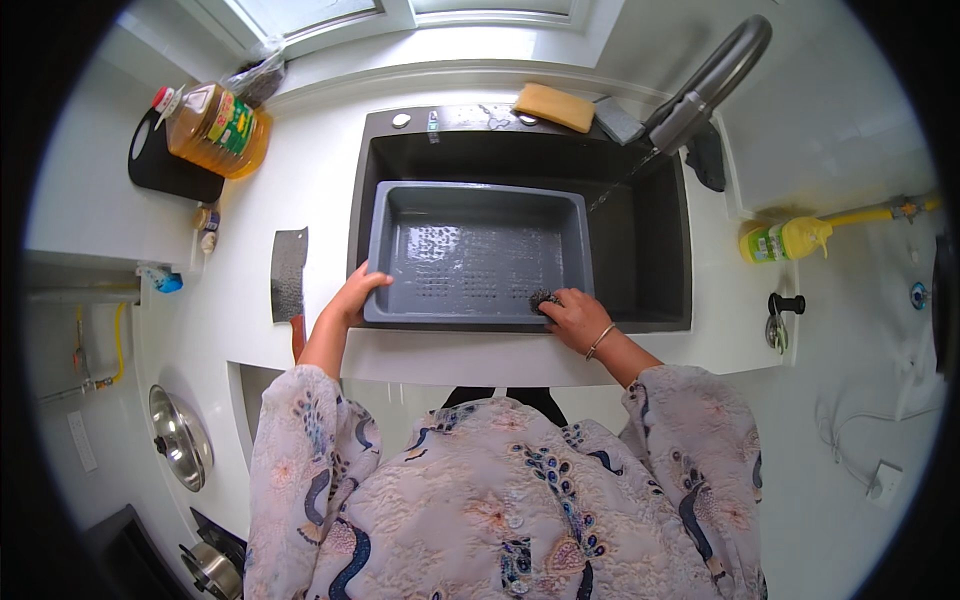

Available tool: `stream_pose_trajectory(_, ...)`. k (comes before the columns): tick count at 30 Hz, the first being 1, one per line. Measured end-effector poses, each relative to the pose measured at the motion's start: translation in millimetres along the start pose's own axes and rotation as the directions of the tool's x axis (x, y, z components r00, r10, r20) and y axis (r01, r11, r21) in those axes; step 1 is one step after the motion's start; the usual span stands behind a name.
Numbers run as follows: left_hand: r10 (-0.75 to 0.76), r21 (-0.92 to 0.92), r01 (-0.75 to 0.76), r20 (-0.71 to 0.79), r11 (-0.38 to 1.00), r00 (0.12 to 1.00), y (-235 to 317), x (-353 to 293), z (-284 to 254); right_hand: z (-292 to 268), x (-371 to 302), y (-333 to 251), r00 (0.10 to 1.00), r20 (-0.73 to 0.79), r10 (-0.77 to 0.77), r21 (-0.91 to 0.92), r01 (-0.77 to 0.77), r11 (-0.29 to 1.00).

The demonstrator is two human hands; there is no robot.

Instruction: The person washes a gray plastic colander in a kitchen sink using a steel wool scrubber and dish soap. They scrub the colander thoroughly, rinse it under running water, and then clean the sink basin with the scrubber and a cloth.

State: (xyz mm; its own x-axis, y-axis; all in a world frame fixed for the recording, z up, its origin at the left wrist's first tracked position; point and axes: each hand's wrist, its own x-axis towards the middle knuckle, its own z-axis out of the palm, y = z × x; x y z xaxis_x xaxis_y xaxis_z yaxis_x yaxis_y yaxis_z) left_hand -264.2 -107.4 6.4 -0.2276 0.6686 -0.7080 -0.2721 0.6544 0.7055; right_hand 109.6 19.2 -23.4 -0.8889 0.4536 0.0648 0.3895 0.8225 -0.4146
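A grey plastic drain tray (475, 200) with a perforated bottom rests in the left part of a dark sink (640, 250). My left hand (352, 298) grips the tray's near left corner. My right hand (577, 318) presses a dark scrubbing ball (543, 299) against the tray's near right rim. A bracelet circles my right wrist.
A cleaver (288, 275) lies on the white counter left of the sink. A cooking oil bottle (215, 128) stands far left. A yellow sponge (553, 106) and a grey faucet (712, 80) sit behind the sink; a yellow detergent bottle (785, 240) lies at right. Pot lids (180, 437) at lower left.
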Motion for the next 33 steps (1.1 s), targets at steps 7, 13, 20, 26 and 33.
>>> stream_pose_trajectory(7, 0.102, -0.561, -0.253, -0.285, 0.788, 0.953, -46, 12, -18, 5, 15, -28, 0.991, -0.133, -0.030, -0.091, 0.018, 0.996)
stream_pose_trajectory(13, 0.072, -0.745, -0.296, -0.318, 0.598, 0.945, -75, -13, 77, -3, 34, -51, 0.966, -0.248, 0.072, -0.093, -0.098, 0.991)
stream_pose_trajectory(20, 0.090, -0.699, -0.310, -0.333, 0.644, 0.939, -17, 1, 112, -18, 47, -81, 0.958, -0.275, 0.074, -0.024, -0.084, 0.996)
stream_pose_trajectory(26, -0.182, -0.703, 0.089, -0.059, 0.706, 0.981, -20, 19, 107, -20, 42, -69, 0.987, -0.157, 0.030, -0.128, -0.050, 0.991)
stream_pose_trajectory(33, 0.017, -0.717, -0.185, -0.234, 0.672, 0.972, -22, 31, 96, -49, 42, -52, 0.988, 0.107, -0.114, 0.193, 0.092, 0.977)
